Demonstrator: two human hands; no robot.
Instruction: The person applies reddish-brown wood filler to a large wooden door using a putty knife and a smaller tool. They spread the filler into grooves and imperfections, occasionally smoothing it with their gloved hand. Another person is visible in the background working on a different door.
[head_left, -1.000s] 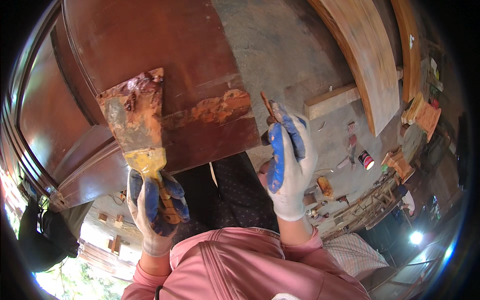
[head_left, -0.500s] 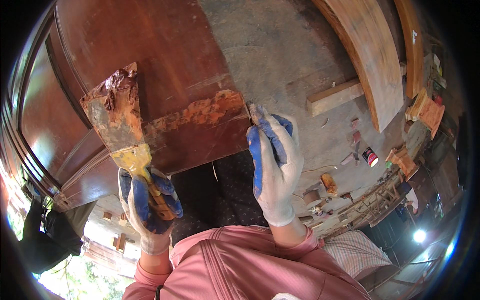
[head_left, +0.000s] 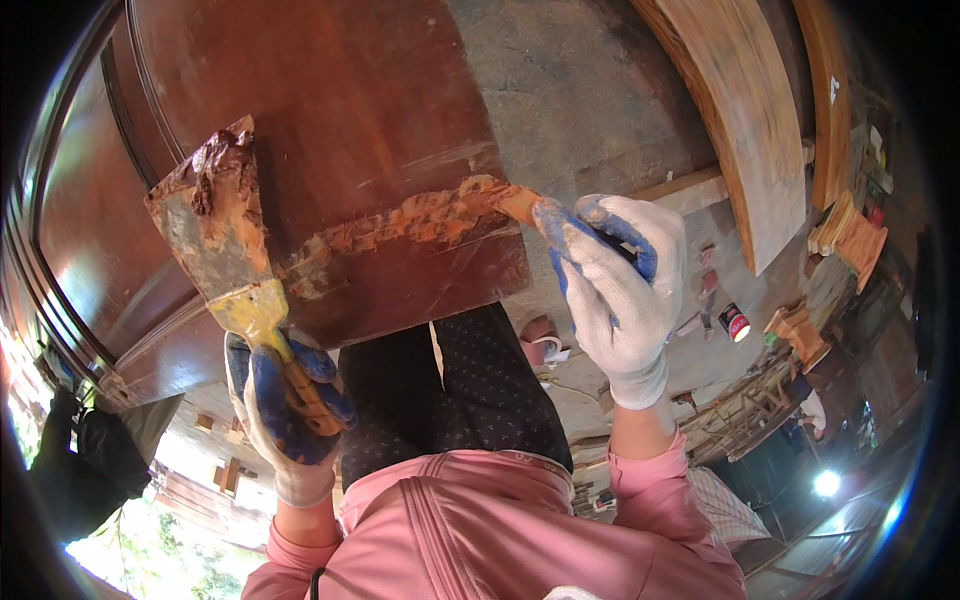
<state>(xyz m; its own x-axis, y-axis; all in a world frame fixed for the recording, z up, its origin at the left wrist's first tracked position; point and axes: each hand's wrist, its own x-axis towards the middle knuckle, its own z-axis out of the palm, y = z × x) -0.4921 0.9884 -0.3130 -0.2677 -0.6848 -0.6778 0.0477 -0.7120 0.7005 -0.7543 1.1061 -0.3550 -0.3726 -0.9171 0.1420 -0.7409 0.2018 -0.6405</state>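
My left hand [head_left: 285,405], in a white knit glove with blue-coated fingers, is wrapped round the yellow handle of a wide putty knife [head_left: 235,235]. Dark brown putty is heaped at the tip of its broad blade, which is smeared grey and orange. My right hand [head_left: 625,285], gloved alike, pinches a small scraper blade [head_left: 517,203] coated in orange; its grip end is hidden by the fingers. This blade is at the right edge of a reddish-brown wooden panel [head_left: 350,120], by the end of a rough strip of orange filler [head_left: 400,225].
Curved wooden boards [head_left: 735,120] rest on a wooden batten at the upper right. A red-and-black can [head_left: 734,322] and carved wooden blocks [head_left: 850,240] are on the concrete floor to the right. A black bag [head_left: 95,450] hangs at the left. A person [head_left: 810,410] is at the far right.
My right hand has moved right, and the scraper blade now shows its flat orange face instead of a thin edge. The left hand with the putty knife has shifted slightly left.
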